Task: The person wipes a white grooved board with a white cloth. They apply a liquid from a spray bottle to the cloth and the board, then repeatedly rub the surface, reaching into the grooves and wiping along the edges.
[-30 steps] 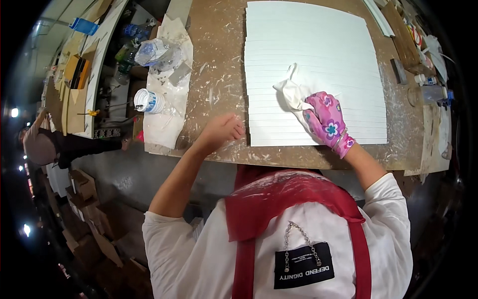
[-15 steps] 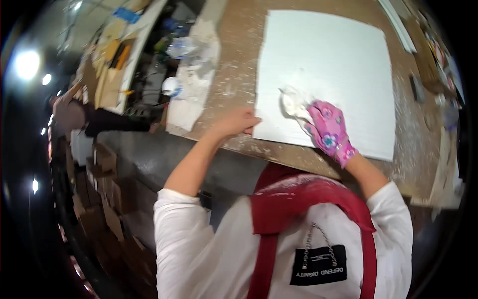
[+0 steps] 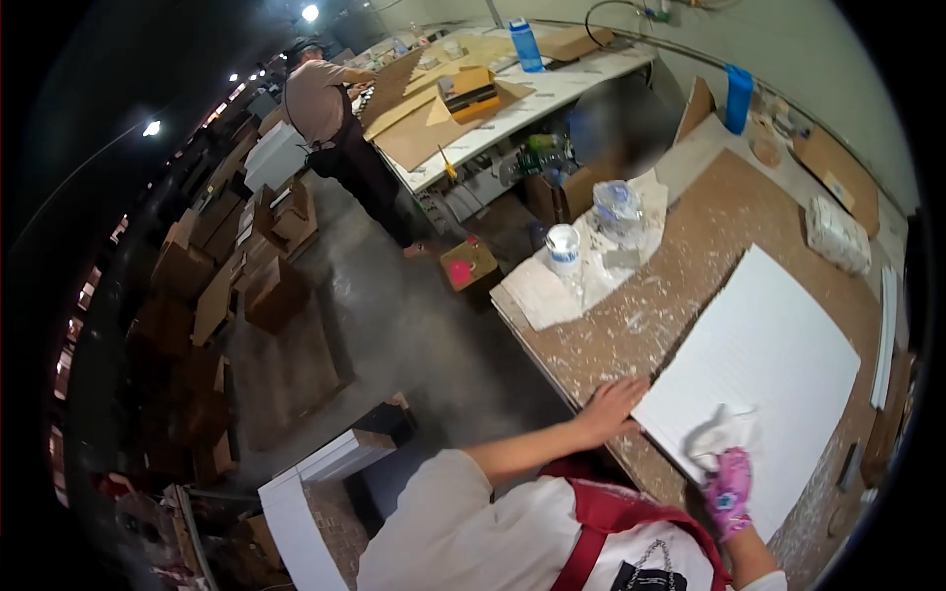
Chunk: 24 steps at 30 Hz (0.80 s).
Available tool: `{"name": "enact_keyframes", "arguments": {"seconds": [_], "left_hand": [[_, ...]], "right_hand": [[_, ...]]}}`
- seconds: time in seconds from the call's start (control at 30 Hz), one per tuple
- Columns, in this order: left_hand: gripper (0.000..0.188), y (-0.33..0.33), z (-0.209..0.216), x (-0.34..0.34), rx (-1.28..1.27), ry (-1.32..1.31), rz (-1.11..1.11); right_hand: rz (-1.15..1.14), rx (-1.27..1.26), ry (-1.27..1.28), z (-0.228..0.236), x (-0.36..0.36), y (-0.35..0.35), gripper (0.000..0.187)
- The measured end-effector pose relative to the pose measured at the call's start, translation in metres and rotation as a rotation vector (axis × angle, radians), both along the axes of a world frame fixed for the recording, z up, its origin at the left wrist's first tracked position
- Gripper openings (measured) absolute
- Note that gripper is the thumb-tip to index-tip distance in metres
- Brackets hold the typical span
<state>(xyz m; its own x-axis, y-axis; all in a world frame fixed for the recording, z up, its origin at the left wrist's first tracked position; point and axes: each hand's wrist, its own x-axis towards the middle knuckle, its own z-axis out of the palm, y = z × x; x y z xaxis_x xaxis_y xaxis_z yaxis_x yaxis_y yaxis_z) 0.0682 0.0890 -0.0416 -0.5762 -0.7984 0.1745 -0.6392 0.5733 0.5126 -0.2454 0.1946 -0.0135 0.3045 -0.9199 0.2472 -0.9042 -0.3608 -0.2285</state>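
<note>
A white panel (image 3: pixel 764 369) with faint lines lies on the brown worktable (image 3: pixel 631 340). My right hand (image 3: pixel 729 490), in a pink flowered glove, is closed on a crumpled white cloth (image 3: pixel 727 435) and presses it against the panel near the edge closest to me. My bare left hand (image 3: pixel 611 410) rests on the table beside the panel's near left corner, its fingers stretched out and holding nothing. The gloved palm is hidden.
A white tub (image 3: pixel 563 246) and a clear plastic bag (image 3: pixel 617 209) stand on paper at the table's left. A wrapped white bundle (image 3: pixel 838 234) and white strips (image 3: pixel 884 335) lie to the right. Another person (image 3: pixel 320 103) works at a farther bench, near cardboard boxes (image 3: pixel 281 295).
The view has swung left, bringing the far bench and more floor into sight. My left fingers have straightened from a curl at the panel's edge. The gloved hand still has the cloth.
</note>
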Motion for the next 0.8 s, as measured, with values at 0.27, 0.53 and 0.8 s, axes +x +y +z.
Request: {"name": "enact_keyframes", "arguments": {"seconds": [0.27, 0.53, 0.8], "left_hand": [[0.068, 0.002, 0.015, 0.018, 0.123, -0.058, -0.02], [0.089, -0.026, 0.012, -0.004, 0.32, 0.259, -0.097], [0.071, -0.032, 0.027, -0.007, 0.826, 0.599, 0.077]], "right_hand": [[0.18, 0.125, -0.397, 0.059, 0.168, -0.145, 0.023], [-0.306, 0.061, -0.154, 0.041, 0.028, -0.053, 0.031], [0.059, 0.417, -0.287, 0.042, 0.144, -0.196, 0.039]]}}
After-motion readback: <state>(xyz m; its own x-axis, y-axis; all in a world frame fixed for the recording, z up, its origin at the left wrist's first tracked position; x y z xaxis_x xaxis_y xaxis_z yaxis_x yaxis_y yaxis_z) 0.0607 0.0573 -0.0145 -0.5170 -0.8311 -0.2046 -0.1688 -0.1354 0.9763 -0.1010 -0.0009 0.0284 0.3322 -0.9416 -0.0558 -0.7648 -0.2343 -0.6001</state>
